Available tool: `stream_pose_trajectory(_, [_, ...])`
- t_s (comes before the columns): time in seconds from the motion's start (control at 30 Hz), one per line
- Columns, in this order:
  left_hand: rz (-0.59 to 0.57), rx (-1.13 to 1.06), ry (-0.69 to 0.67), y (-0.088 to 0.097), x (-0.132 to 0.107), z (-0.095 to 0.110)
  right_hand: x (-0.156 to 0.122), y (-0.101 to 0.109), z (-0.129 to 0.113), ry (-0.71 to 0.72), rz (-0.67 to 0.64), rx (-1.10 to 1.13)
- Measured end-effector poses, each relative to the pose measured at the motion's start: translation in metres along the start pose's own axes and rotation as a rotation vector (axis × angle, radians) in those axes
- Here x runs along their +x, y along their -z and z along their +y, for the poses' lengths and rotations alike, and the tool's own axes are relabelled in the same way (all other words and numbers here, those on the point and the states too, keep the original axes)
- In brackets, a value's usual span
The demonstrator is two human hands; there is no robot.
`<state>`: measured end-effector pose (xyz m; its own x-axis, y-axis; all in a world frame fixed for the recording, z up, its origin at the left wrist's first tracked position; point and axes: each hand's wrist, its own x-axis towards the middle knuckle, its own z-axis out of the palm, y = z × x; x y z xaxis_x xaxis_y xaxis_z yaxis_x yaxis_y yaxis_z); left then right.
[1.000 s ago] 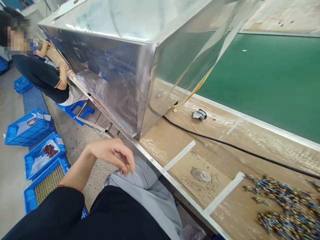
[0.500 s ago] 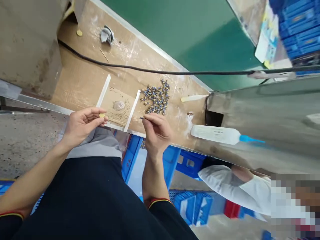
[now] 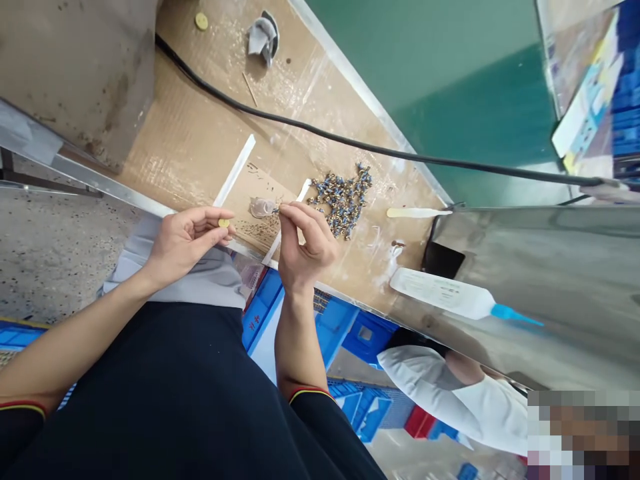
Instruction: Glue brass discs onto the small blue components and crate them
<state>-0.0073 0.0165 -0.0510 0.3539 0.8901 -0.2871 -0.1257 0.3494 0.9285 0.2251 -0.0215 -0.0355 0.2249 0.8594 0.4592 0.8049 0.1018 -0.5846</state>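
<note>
Cardboard bench (image 3: 190, 147) below: left hand (image 3: 185, 243) pinches one yellow disc (image 3: 223, 223) at the bench edge, right hand (image 3: 305, 247) pinches one tiny part (image 3: 275, 211); one heap of parts (image 3: 343, 200) just beyond, one black cable (image 3: 310, 130) crossing.

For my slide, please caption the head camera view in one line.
Left hand pinches a yellow disc; right hand holds a tiny part near a pile of blue parts.

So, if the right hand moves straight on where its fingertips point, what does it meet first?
Probably the clear round blob on the cardboard, just ahead of the right hand; height above it is unclear.
</note>
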Motion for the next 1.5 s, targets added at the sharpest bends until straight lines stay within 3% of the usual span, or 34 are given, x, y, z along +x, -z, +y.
stream_pose_trajectory(0.23, [-0.007, -0.001, 0.0, -0.0002, 0.0001, -0.0004, 0.0029, -0.0004, -0.0064, 0.064, 0.021, -0.043])
stream_pose_trajectory(0.53, [-0.005, -0.009, 0.006, -0.001, -0.0007, -0.0012, 0.0038, 0.0012, -0.0075, 0.004, -0.02, -0.05])
stream_pose_trajectory(1.1, [-0.017, -0.004, 0.0, -0.001, -0.0011, 0.0026, 0.0048, 0.0033, -0.0034, 0.029, 0.004, -0.001])
stream_pose_trajectory(1.5, [-0.02, -0.01, 0.003, -0.0007, -0.001, -0.0005, 0.0033, 0.0011, -0.0059, 0.16, 0.107, -0.074])
